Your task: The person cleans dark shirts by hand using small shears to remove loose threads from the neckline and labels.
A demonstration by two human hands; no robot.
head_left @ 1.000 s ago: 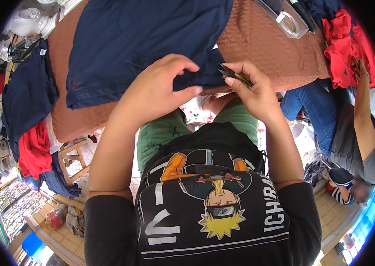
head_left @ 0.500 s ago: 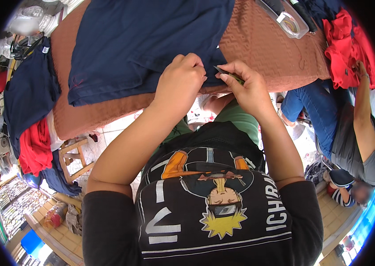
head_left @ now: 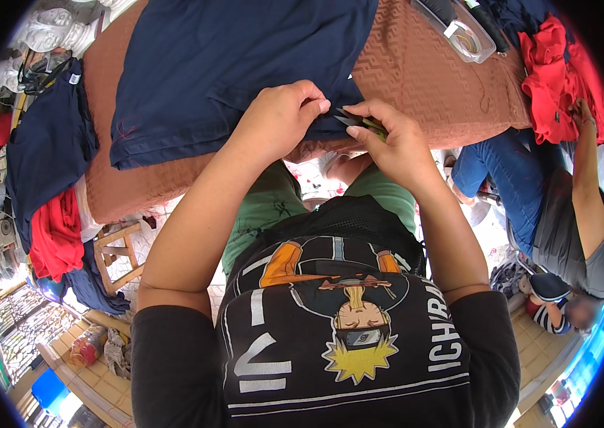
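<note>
A navy blue garment (head_left: 195, 85) lies spread over the table, its hem along the near edge. My right hand (head_left: 398, 146) is closed around a small pair of thread snips (head_left: 372, 125), whose two pointed blades stand apart and point left. Above the garment's near right part is my left hand (head_left: 277, 118), thumb and forefinger pinched together close to the blade tips. What the pinch holds, if anything, is too small to make out. A loose red thread (head_left: 125, 130) lies on the garment's left side.
Brown quilted cloth (head_left: 416, 93) covers the table. A clear plastic box (head_left: 469, 43) sits at its far right. Navy clothing (head_left: 52, 143) and red clothing (head_left: 57, 235) hang at the left. On the right, another person's hand (head_left: 582, 113) touches red fabric (head_left: 548, 78).
My left hand has shifted slightly left and its thumb and forefinger now show pinched. The snips' blades, together before, are now apart. My right hand stays nearly in place.
</note>
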